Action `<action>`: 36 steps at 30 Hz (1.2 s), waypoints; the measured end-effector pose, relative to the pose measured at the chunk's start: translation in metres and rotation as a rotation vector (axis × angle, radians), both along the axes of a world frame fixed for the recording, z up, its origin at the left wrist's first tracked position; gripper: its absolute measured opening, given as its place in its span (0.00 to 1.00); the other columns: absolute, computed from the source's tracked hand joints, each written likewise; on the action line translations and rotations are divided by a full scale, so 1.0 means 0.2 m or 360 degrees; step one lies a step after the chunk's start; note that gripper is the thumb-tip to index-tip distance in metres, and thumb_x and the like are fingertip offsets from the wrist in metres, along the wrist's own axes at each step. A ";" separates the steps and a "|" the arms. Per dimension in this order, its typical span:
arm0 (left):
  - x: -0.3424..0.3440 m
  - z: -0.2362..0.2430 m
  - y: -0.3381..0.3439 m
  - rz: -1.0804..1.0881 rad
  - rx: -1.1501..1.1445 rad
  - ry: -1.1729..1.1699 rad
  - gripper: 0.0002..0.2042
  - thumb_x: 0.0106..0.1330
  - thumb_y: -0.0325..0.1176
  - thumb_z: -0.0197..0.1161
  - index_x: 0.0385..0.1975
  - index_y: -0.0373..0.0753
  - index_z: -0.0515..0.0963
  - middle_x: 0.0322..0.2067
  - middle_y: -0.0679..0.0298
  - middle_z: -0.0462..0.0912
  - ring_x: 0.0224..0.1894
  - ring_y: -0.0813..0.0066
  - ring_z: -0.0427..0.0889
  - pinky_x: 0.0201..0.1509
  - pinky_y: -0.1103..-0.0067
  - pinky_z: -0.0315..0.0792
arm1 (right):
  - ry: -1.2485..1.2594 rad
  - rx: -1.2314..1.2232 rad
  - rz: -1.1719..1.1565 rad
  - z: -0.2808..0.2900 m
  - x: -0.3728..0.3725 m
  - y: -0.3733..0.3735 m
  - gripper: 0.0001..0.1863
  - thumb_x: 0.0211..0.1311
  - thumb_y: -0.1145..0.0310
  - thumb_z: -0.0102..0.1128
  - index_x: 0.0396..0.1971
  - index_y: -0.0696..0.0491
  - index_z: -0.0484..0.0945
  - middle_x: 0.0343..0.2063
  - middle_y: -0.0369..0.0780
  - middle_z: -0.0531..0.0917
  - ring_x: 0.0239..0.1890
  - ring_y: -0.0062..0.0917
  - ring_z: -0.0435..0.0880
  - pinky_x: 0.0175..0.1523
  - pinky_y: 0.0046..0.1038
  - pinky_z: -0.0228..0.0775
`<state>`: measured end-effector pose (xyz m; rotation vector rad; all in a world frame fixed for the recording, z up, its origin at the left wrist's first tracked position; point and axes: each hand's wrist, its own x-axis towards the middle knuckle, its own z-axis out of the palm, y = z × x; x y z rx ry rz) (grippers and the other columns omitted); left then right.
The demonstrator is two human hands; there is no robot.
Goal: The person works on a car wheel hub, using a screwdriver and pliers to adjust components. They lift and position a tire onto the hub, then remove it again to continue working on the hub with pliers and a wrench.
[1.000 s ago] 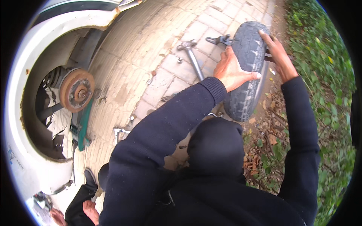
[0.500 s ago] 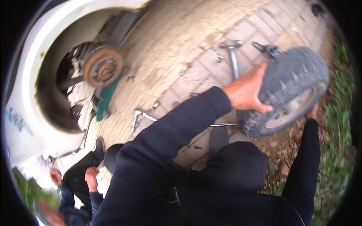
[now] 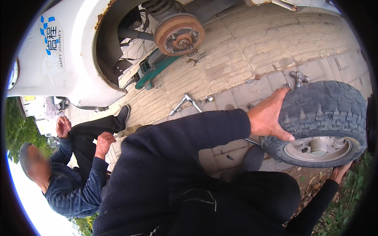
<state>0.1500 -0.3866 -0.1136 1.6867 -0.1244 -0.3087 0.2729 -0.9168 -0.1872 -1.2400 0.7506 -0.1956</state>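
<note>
Sticker (image 3: 52, 38): blue and white, on the white car body (image 3: 75, 67) beside the wheel arch.
Left hand (image 3: 270, 117): palm clamped over the wheel (image 3: 319, 122) tread.
Right hand (image 3: 341, 171): cupped under the wheel's lower edge, gripping.
Wheel: tilted, held off the paving (image 3: 252, 51).
Around: rusty hub (image 3: 179, 34), green jack (image 3: 155, 69), wrench (image 3: 185, 101), seated person (image 3: 67, 177) at left.

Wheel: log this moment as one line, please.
left hand: gripping wheel tread on top | right hand: under wheel's lower edge | wheel: tilted, rim face towards camera | brake drum: bare | second person: crouched at left
</note>
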 end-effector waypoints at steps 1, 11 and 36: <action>-0.04 0.06 0.09 0.0059 -0.0079 0.0018 0.64 0.44 0.43 0.87 0.74 0.29 0.43 0.66 0.42 0.62 0.72 0.49 0.62 0.78 0.63 0.57 | -0.0089 -0.0018 0.0077 0.06 0.03 0.09 0.32 0.80 0.48 0.42 0.70 0.57 0.67 0.69 0.43 0.73 0.70 0.37 0.70 0.76 0.39 0.59; -0.67 0.23 1.09 0.0821 -0.0163 -0.0122 0.63 0.44 0.46 0.88 0.75 0.36 0.47 0.69 0.57 0.64 0.72 0.67 0.63 0.75 0.69 0.60 | -0.0564 0.0319 0.0954 0.24 0.30 1.67 0.28 0.81 0.51 0.39 0.66 0.55 0.72 0.62 0.44 0.79 0.63 0.35 0.78 0.69 0.37 0.68; -0.72 -0.16 1.59 0.2286 -0.0804 -0.0442 0.27 0.77 0.54 0.45 0.66 0.43 0.72 0.64 0.65 0.77 0.66 0.64 0.74 0.71 0.68 0.65 | -0.0436 0.0818 0.1208 0.04 0.69 3.05 0.29 0.75 0.48 0.37 0.33 0.55 0.81 0.28 0.43 0.87 0.32 0.33 0.85 0.43 0.34 0.79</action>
